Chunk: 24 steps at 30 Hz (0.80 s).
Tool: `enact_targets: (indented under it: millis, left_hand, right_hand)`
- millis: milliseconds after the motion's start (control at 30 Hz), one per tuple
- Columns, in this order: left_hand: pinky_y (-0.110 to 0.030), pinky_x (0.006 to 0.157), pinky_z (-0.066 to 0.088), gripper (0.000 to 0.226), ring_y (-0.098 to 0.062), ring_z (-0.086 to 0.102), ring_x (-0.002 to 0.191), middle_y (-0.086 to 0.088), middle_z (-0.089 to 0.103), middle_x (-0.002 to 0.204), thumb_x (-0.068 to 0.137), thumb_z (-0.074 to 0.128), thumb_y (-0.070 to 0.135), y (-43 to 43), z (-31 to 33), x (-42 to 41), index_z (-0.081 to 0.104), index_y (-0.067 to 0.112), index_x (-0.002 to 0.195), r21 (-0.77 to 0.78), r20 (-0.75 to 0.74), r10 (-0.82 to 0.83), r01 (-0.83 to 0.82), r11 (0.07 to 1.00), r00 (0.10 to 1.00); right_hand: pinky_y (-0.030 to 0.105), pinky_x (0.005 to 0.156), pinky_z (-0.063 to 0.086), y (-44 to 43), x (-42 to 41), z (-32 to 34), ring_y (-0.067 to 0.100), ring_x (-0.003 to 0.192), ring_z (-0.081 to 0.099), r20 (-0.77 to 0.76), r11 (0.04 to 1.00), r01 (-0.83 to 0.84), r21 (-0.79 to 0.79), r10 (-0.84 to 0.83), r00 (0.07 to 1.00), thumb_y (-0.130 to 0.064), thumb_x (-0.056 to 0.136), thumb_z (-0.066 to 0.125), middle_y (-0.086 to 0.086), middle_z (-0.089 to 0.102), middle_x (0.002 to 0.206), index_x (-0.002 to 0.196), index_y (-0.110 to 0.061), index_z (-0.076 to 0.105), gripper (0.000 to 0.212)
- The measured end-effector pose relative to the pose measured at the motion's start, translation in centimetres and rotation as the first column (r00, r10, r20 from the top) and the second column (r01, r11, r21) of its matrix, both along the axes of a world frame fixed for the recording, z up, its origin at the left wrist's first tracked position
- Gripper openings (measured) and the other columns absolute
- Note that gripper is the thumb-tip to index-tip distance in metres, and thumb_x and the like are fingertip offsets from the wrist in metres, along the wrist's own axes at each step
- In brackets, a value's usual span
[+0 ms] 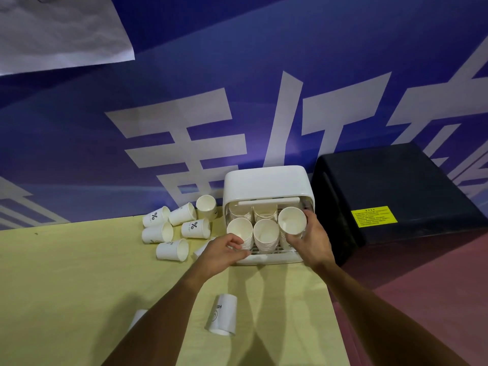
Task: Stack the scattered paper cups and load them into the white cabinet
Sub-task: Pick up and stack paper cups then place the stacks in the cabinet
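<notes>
White cabinet point(266, 180) stands open at twelve o'clock on the yellow table point(66, 273), with cup stacks in its tray. Right hand point(313, 239) grasps a cup stack point(291, 220), fingers and thumb wrapped round its wall, over the front slot at three o'clock. Left hand point(221, 249) lies curled against the front stack point(239, 229) at nine o'clock; whether it grips cannot be told. Step in hand: loading, apparently seating the held stack. Loose cups point(174, 228) lie on their sides at nine o'clock of the cabinet; a single cup point(223, 315) lies at six o'clock. Next move likely calls for lowering the stack straight, letting go, then collecting and nesting the loose cups.
</notes>
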<state>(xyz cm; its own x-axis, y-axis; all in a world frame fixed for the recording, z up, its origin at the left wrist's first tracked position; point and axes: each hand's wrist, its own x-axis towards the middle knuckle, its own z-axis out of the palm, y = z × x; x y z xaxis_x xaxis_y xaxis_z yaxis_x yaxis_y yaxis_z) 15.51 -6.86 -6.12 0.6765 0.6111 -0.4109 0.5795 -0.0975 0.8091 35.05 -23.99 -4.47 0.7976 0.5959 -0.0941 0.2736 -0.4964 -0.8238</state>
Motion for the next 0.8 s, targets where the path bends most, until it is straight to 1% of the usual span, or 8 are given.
enact_targets:
  millis: [100, 200, 300, 400, 500, 567, 667, 800]
  left_hand:
    - [-0.028, 0.083, 0.055, 0.047, -0.01, 0.068, 0.088, 0.007, 0.071, 0.097, 0.056, 0.081, 0.057, 0.1, -0.1, -0.2, 0.07, 0.032, 0.095, 0.01, -0.004, -0.007, 0.007, 1.0, 1.0]
    - [-0.031, 0.085, 0.056, 0.048, -0.01, 0.068, 0.089, 0.007, 0.072, 0.096, 0.057, 0.08, 0.057, 0.2, -0.2, -0.7, 0.07, 0.031, 0.096, 0.013, -0.008, -0.013, 0.013, 1.0, 1.0]
    - [-0.029, 0.084, 0.056, 0.047, -0.008, 0.068, 0.089, 0.007, 0.072, 0.095, 0.06, 0.08, 0.057, 0.1, 0.0, -1.1, 0.07, 0.03, 0.097, 0.025, -0.014, -0.02, 0.021, 0.999, 1.0]
    - [-0.025, 0.08, 0.055, 0.038, -0.004, 0.067, 0.088, 0.008, 0.072, 0.095, 0.067, 0.081, 0.051, 0.0, 0.3, -1.5, 0.07, 0.031, 0.097, 0.031, -0.02, -0.023, 0.023, 0.999, 1.0]
    - [-0.02, 0.078, 0.052, 0.031, -0.002, 0.066, 0.088, 0.008, 0.071, 0.096, 0.072, 0.082, 0.044, -0.2, 0.6, -1.9, 0.07, 0.031, 0.097, 0.032, -0.022, -0.021, 0.021, 0.999, 1.0]
    - [-0.019, 0.078, 0.051, 0.027, -0.003, 0.066, 0.087, 0.007, 0.071, 0.095, 0.074, 0.082, 0.041, -0.3, 0.8, -2.1, 0.07, 0.031, 0.096, 0.03, -0.023, -0.014, 0.014, 0.999, 1.0]
    - [-0.021, 0.077, 0.05, 0.026, -0.003, 0.066, 0.088, 0.009, 0.071, 0.094, 0.072, 0.081, 0.043, -0.5, 0.9, -2.6, 0.071, 0.033, 0.093, 0.033, -0.019, 0.005, -0.004, 0.999, 1.0]
    - [-0.03, 0.086, 0.054, 0.037, -0.006, 0.066, 0.093, 0.009, 0.072, 0.094, 0.063, 0.078, 0.055, -0.3, 0.6, -3.6, 0.07, 0.034, 0.092, 0.039, -0.008, 0.013, -0.013, 0.999, 1.0]
  right_hand:
    - [0.04, 0.08, 0.057, 0.2, 0.0, -0.4, 0.014, 0.098, 0.062, 0.016, 0.999, -0.012, -0.032, 0.012, 1.0, -0.046, 0.068, 0.075, -0.01, 0.062, 0.111, 0.12, -0.038, 0.046, 0.059]
    - [0.044, 0.082, 0.057, 0.1, -0.2, -0.8, 0.016, 0.1, 0.062, 0.038, 0.998, -0.014, -0.06, 0.017, 0.999, -0.043, 0.07, 0.075, -0.008, 0.062, 0.113, 0.122, -0.036, 0.047, 0.06]
    - [0.046, 0.087, 0.056, 0.0, -0.2, -1.0, 0.019, 0.106, 0.059, 0.07, 0.996, -0.017, -0.093, 0.023, 0.997, -0.046, 0.069, 0.075, -0.004, 0.06, 0.119, 0.126, -0.034, 0.045, 0.065]
    - [0.047, 0.094, 0.051, 0.1, -0.1, -1.2, 0.023, 0.113, 0.055, 0.096, 0.991, -0.024, -0.132, 0.037, 0.995, -0.048, 0.07, 0.073, 0.0, 0.057, 0.125, 0.13, -0.028, 0.044, 0.069]
    - [0.045, 0.101, 0.044, 0.0, -0.3, -1.3, 0.027, 0.12, 0.049, 0.184, 0.981, -0.007, -0.192, 0.043, 0.982, -0.041, 0.077, 0.072, 0.007, 0.051, 0.131, 0.136, -0.019, 0.045, 0.069]
    - [0.043, 0.103, 0.042, -0.1, -0.7, -1.3, 0.027, 0.122, 0.048, 0.219, 0.982, -0.009, -0.189, 0.051, 0.974, -0.035, 0.081, 0.07, 0.008, 0.05, 0.133, 0.137, -0.016, 0.046, 0.065]
    - [0.04, 0.103, 0.043, 0.0, -1.7, -1.2, 0.024, 0.123, 0.049, 0.235, 0.981, -0.113, -0.157, 0.148, 0.961, -0.033, 0.086, 0.066, 0.005, 0.054, 0.133, 0.135, -0.014, 0.051, 0.054]
    - [0.036, 0.096, 0.047, 0.6, -3.8, -1.0, 0.019, 0.118, 0.054, 0.222, 0.964, -0.236, -0.12, 0.258, 0.94, -0.029, 0.087, 0.064, -0.001, 0.057, 0.129, 0.13, -0.018, 0.056, 0.045]
